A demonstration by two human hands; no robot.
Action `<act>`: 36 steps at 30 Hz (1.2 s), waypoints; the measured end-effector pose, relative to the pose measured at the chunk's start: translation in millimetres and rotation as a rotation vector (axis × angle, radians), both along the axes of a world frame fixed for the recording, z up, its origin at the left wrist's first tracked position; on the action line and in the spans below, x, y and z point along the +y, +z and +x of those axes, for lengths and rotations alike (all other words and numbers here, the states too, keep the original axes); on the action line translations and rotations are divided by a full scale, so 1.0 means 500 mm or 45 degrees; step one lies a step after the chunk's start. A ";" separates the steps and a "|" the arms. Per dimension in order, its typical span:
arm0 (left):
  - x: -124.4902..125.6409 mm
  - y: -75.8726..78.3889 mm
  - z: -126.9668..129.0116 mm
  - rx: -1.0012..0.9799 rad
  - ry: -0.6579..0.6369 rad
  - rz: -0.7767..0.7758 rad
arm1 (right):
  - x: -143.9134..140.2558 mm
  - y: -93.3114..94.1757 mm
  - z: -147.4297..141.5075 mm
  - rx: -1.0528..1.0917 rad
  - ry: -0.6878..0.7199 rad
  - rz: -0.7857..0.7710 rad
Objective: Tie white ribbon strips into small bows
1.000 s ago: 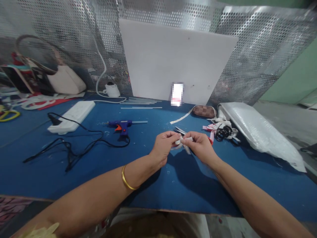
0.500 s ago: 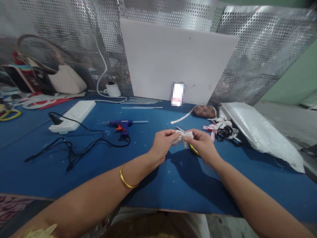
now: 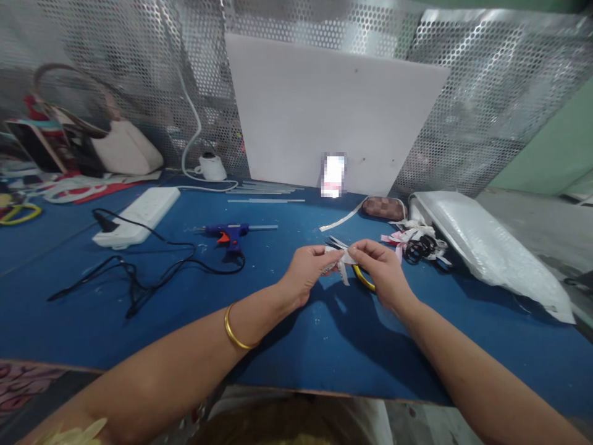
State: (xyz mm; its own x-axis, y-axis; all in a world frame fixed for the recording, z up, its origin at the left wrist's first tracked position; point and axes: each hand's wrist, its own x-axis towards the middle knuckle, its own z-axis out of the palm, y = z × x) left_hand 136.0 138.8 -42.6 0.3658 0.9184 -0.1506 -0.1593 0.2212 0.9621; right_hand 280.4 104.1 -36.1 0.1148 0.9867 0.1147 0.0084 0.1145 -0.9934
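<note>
A small piece of white ribbon [image 3: 343,272] is pinched between my two hands, with one narrow end hanging below the fingers. My left hand [image 3: 304,272] closes thumb and fingers on its left part. On the right part, the thumb and fingertips of my right hand [image 3: 378,267] press together. Scissors with a yellow handle [image 3: 364,279] lie on the table just behind and under my hands; their blades point away and my right hand covers some of the handle.
The blue table [image 3: 287,346] carries a blue glue gun [image 3: 229,233] with a black cord, a white power strip [image 3: 139,216] and clear glue sticks [image 3: 266,201]. Rightward are a brown checkered case [image 3: 383,208], black hair ties [image 3: 418,250] among ribbons, and a bubble-wrap bag [image 3: 486,241]. A lit phone [image 3: 333,175] stands behind.
The ribbon has shifted between my fingers, and its hanging end now shows more clearly. My right hand has moved slightly; more of the scissor blades is visible.
</note>
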 end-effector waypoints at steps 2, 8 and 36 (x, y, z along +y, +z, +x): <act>0.000 -0.001 0.001 -0.015 -0.008 -0.001 | -0.002 0.003 -0.001 -0.033 -0.028 0.023; -0.004 0.007 0.000 -0.061 -0.124 -0.081 | -0.002 -0.001 0.001 -0.146 -0.086 0.088; 0.003 -0.008 0.001 -0.074 0.037 -0.032 | 0.006 -0.009 -0.001 -0.147 -0.005 -0.006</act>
State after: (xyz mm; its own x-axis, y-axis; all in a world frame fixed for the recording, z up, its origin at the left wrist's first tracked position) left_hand 136.6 140.5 -46.5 0.3477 0.9251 -0.1529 -0.2212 0.2394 0.9454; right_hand 279.7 107.3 -40.8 0.1050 0.9868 0.1231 0.1234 0.1099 -0.9862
